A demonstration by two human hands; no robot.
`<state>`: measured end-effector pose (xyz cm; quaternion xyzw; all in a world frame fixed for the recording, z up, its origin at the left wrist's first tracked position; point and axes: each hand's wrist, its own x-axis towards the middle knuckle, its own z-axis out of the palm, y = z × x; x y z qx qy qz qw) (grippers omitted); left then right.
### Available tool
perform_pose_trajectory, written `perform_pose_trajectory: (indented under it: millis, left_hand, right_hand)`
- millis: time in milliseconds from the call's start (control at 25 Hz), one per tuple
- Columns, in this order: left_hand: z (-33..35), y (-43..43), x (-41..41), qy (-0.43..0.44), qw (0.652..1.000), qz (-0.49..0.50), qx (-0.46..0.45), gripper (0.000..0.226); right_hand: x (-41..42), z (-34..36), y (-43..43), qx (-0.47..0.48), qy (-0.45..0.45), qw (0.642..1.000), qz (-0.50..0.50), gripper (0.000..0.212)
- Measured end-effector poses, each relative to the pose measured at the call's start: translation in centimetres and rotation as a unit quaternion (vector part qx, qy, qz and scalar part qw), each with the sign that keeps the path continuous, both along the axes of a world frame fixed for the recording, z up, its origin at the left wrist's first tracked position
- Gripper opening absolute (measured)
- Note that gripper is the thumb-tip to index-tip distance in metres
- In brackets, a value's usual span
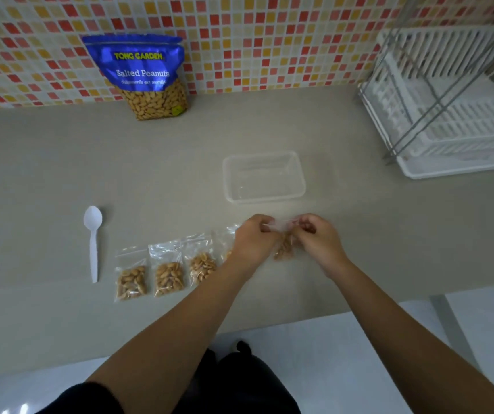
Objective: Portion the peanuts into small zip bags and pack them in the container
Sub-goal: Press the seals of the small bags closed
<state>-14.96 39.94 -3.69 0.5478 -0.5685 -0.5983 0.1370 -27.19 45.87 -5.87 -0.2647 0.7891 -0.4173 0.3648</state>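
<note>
Peanuts sit in the lower part of the held zip bag, which is between the two hands, just on the person's side of the container. The left hand pinches the left end of the bag's top edge with curled fingers. The right hand pinches the right end in the same way, so both hands are closed on this one bag. The clear top strip is stretched between them. It is not possible to tell if the bottom of the bag touches the counter, or if the zip is already closed.

The container is clear, rectangular and without lid, and no bag lies inside it. It is near the hands but does not touch them.

To the left of the container and nearer to the person, four filled bags lie flat in a row, side by side. The one closest to the container is mostly hidden under the left hand. Further left of the container lies a white plastic spoon, with the bowl pointing away from the person. Behind the container and to its left, the blue peanut pouch stands upright against the tiled wall. To the right of the container, well apart, stands a white dish rack.
</note>
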Motion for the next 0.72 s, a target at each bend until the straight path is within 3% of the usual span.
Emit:
perform_pose_trajectory:
  millis: [120,200,320,520,720]
  left_hand:
    - [4.0,-1.3,4.2,0.088,0.996,0.002,-0.021,0.009]
    - [7.7,-2.8,7.6,0.111,0.991,-0.014,-0.068,0.01]
    - [12.0,-5.6,11.8,0.11,0.984,-0.025,-0.137,0.015]
    - [16.8,-8.4,16.8,0.198,0.958,0.007,-0.208,0.01]
    - [20.1,-9.9,18.8,0.203,0.929,0.019,-0.309,0.014]
  right_hand:
    - [2.1,4.6,-1.0,-0.107,-0.122,0.986,0.034,0.008]
    - [3.7,8.2,-2.5,-0.153,-0.139,0.974,0.093,0.007]
    - [6.4,12.7,-5.5,-0.213,-0.108,0.96,0.147,0.008]
    - [11.4,19.1,-9.7,-0.29,-0.012,0.933,0.214,0.009]
    - [14.1,22.5,-12.0,-0.34,0.037,0.906,0.249,0.007]
